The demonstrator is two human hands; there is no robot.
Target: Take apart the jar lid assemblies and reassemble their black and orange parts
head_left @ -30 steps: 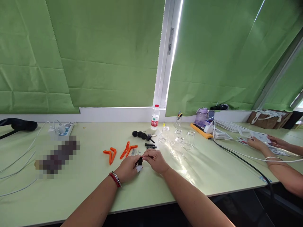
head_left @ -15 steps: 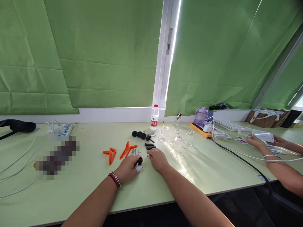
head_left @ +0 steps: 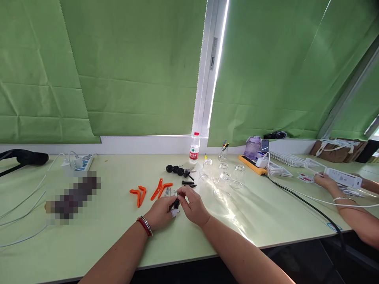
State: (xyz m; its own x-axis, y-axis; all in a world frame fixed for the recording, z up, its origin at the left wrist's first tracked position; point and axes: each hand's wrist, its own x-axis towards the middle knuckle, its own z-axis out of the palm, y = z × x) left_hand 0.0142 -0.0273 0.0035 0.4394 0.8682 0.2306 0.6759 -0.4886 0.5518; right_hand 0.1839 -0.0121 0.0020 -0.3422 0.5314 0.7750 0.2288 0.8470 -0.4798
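Observation:
Closed round a small black plastic part is my left hand, low over the table. My right hand meets it there, thumb and forefinger pinched at the top of that part; whatever is between those fingertips is too small to make out. Just beyond my hands lie metal pins and black ribbed pieces. Orange V-shaped handles rest to the left of them. Farther back sits a row of round black knobs, some with metal shafts.
Several upturned clear glasses stand right of my hands, behind them a water bottle. An orange-edged power strip trails a black cable across the right side. Another person's hands hold a white case at far right.
My right hand has moved left from beside the black ribbed pieces to the black part in my left hand. The other person's white case has opened out and shifted right.

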